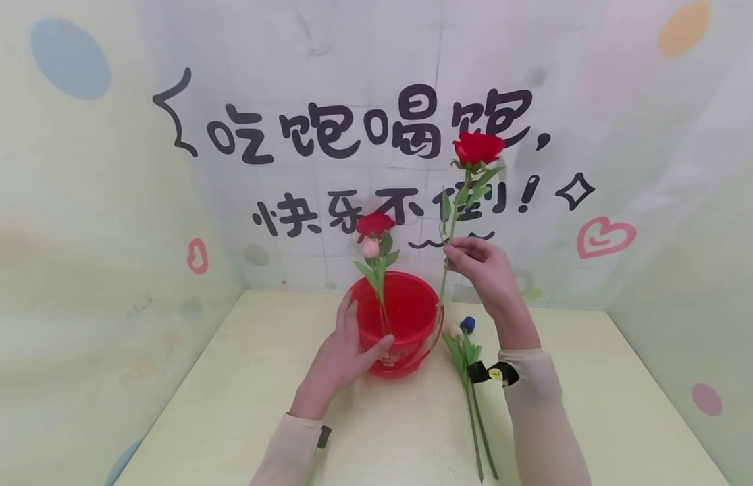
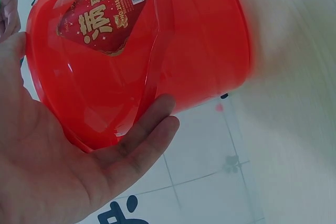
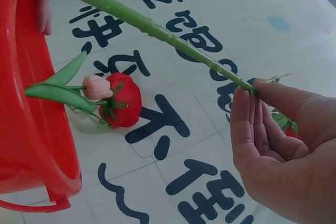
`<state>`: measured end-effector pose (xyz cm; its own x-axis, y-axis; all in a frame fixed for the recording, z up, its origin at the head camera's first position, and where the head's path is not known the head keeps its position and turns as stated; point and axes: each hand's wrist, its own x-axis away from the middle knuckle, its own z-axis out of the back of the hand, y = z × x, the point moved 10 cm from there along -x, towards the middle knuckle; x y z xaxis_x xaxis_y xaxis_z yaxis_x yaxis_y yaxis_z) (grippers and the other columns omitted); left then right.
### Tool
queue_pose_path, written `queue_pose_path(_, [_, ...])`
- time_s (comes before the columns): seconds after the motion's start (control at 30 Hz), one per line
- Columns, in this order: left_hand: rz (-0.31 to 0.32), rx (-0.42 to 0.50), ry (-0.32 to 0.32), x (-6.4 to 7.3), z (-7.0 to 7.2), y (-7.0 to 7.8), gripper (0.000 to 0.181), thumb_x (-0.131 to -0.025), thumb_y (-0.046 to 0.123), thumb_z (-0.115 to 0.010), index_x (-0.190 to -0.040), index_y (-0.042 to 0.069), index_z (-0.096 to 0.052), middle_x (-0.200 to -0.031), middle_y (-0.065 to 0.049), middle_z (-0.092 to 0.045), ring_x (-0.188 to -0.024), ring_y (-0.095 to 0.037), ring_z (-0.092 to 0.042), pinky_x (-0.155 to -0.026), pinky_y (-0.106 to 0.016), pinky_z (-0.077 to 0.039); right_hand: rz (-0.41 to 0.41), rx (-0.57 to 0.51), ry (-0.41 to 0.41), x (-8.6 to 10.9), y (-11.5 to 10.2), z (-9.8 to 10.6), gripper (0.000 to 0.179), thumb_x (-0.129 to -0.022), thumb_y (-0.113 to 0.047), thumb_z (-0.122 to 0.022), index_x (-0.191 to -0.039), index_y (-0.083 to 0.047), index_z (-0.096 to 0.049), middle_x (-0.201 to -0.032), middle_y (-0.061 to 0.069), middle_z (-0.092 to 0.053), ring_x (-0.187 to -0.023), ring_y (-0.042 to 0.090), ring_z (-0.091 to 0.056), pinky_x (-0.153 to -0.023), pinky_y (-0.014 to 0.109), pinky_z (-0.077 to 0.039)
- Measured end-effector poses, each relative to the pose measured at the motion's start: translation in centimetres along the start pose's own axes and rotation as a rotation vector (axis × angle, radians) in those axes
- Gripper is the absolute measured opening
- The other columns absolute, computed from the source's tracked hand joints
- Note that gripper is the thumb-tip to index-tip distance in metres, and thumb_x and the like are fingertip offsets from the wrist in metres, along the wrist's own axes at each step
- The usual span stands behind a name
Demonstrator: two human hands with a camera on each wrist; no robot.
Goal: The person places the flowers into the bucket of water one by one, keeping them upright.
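Note:
A red bucket stands on the table, with my left hand around the left side of its rim. In the left wrist view the fingers lie along the bucket's outside. Inside it stand a red rose and a pale pink tulip, leaning on the left side. My right hand pinches the stem of another red rose between thumb and fingertips, upright at the bucket's right. The green stem slants across the right wrist view, its lower end near the bucket.
Right of the bucket, a blue flower and a cream tulip lie on the pale wooden table, stems toward the front. The bucket's handle hangs at its right side. A wall with black lettering rises behind.

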<state>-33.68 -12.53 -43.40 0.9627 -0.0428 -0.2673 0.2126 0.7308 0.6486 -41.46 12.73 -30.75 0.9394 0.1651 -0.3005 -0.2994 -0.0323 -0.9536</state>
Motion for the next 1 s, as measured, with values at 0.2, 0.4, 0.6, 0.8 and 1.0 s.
queue_pose_path(0.2, [0.002,-0.001,-0.006,0.0,-0.1,-0.1,0.123,-0.084,0.073,-0.074,-0.170,0.018,-0.005,-0.162,-0.005,-0.038,-0.135,-0.030,-0.055,-0.083,-0.047,-0.064,0.057,-0.066,0.013,-1.6,-1.6,-1.1,0.027,-0.099,-0.017,-0.076,-0.118,0.000,-0.069,-0.105,0.006,-0.073,-0.094,0.018,-0.071,-0.090,0.028,-0.061])
queue_pose_path(0.4, [-0.002,-0.009,-0.004,0.1,0.0,0.0,0.124,-0.084,0.073,-0.074,-0.170,0.018,-0.005,-0.162,-0.006,-0.037,-0.134,-0.032,-0.056,-0.084,-0.049,-0.064,0.083,-0.105,0.045,-3.0,-2.0,-1.7,0.026,-0.099,-0.016,-0.077,-0.117,0.000,-0.070,-0.102,0.006,-0.074,-0.089,0.019,-0.072,-0.089,0.028,-0.061])
queue_pose_path(0.6, [0.001,-0.014,-0.012,0.1,-0.1,-0.1,0.124,-0.084,0.071,-0.076,-0.170,0.018,-0.005,-0.162,-0.005,-0.038,-0.135,-0.030,-0.055,-0.084,-0.047,-0.064,0.062,-0.193,0.044,-3.8,-0.8,-2.7,0.019,-0.098,-0.012,-0.076,-0.114,-0.002,-0.070,-0.101,0.008,-0.074,-0.090,0.021,-0.071,-0.089,0.029,-0.061])
queue_pose_path(0.8, [0.013,-0.020,-0.024,0.2,-0.3,-0.3,0.125,-0.083,0.075,-0.073,-0.170,0.019,-0.004,-0.163,-0.004,-0.035,-0.136,-0.030,-0.054,-0.085,-0.047,-0.064,0.045,-0.202,0.015,-4.3,1.1,-4.2,0.018,-0.099,-0.007,-0.074,-0.114,0.003,-0.069,-0.098,0.008,-0.074,-0.089,0.017,-0.071,-0.089,0.030,-0.062])
queue_pose_path(1.0, [0.002,-0.012,-0.012,0.2,0.0,0.0,0.124,-0.084,0.072,-0.076,-0.170,0.019,-0.004,-0.164,-0.003,-0.035,-0.138,-0.029,-0.053,-0.085,-0.047,-0.064,0.055,-0.143,0.023,-4.7,2.3,-5.3,0.021,-0.099,-0.006,-0.074,-0.115,0.006,-0.068,-0.102,0.013,-0.073,-0.095,0.026,-0.072,-0.088,0.031,-0.062])
